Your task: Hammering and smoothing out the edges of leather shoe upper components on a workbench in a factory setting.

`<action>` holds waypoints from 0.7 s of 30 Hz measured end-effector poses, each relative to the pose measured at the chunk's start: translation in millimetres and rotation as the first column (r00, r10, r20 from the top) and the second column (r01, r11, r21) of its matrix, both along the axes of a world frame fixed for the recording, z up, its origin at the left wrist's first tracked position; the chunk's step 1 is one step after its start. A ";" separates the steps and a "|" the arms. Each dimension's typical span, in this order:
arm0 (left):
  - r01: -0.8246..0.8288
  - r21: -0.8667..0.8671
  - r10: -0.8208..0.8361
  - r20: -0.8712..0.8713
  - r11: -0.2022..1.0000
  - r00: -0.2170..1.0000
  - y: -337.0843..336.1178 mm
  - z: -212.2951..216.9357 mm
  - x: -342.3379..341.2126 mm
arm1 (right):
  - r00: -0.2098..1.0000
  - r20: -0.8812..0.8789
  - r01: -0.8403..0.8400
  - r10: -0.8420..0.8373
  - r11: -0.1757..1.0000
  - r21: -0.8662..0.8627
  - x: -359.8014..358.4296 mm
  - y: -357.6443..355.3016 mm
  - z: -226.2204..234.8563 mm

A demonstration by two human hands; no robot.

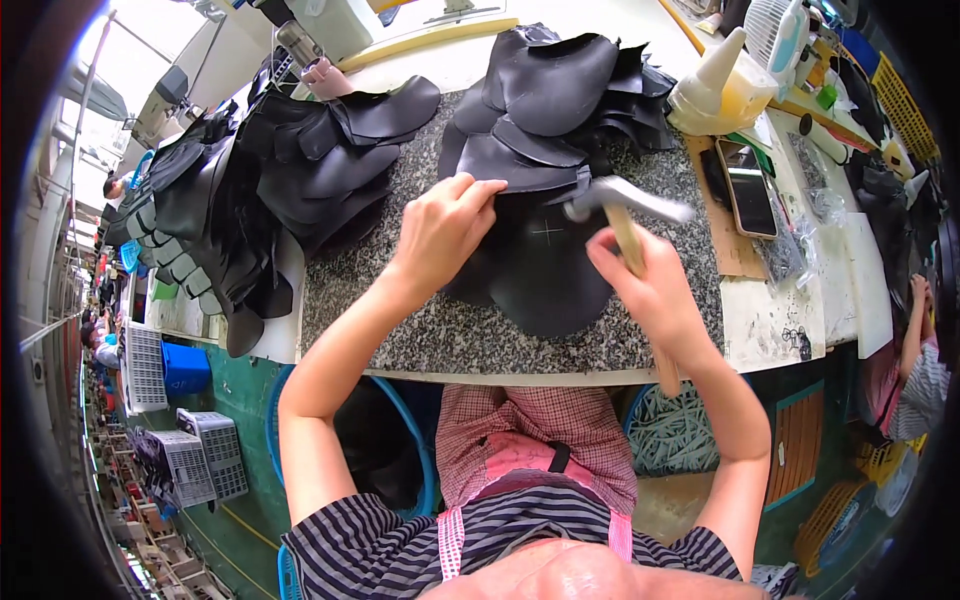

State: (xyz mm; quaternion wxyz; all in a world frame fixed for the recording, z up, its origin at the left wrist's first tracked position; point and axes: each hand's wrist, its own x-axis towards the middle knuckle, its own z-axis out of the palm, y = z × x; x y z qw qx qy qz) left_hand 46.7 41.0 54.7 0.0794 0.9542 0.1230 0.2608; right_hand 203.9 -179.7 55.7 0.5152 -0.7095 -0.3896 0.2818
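Left hand (440, 228): your fingers bunch narrowly, tips on the edge of the black piece (530, 180), probably to steady it.
Right hand (655, 290): your fingers wrap the hammer (627, 240) by its wooden handle, its head (blurred) just beside that piece; the grip seems meant for control.
Stone slab (440, 345): it lies beneath the piece, likely as firm backing.
Black pile (330, 160): on your left, apparently for easy reach.
Phone (750, 190): beyond the slab's right edge, seemingly clear of the hammer.
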 end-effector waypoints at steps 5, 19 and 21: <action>-0.077 -0.476 0.188 0.190 0.876 0.964 25.5 -15.2 18.5 | 0.947 0.287 -0.111 0.146 0.985 -0.134 12.4 53.2 -6.9; 0.153 0.223 -0.194 0.175 0.963 0.965 65.5 11.5 -39.5 | 0.872 0.436 0.165 -0.222 0.972 0.166 24.6 63.9 14.5; 0.135 0.167 -0.162 0.159 0.977 0.974 72.3 -5.6 -45.0 | 0.883 0.449 0.158 -0.136 0.987 -0.012 32.9 72.5 18.4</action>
